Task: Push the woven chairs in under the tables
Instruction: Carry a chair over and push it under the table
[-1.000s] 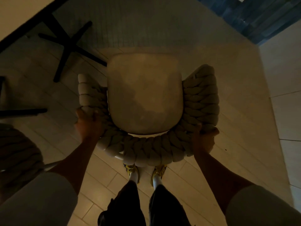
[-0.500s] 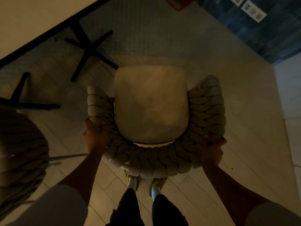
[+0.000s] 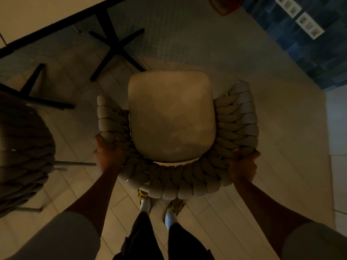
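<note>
A beige woven chair with a thick braided back and a pale seat cushion stands right in front of me, seen from above. My left hand grips the left end of the braided back. My right hand grips the right end. A pale table with a dark edge lies at the upper left, apart from the chair. Its black cross-shaped base stands on the floor just beyond the seat's front left corner. The chair's legs are hidden under the seat.
A second, darker woven chair stands at the left edge, with another black table foot behind it. A blue tiled wall with white sockets runs at the upper right. A red object lies on the floor at the top.
The table and its black base have come nearer and lower in view as the chair moved forward with both hands on its back. The wall sockets and red object have come into sight.
</note>
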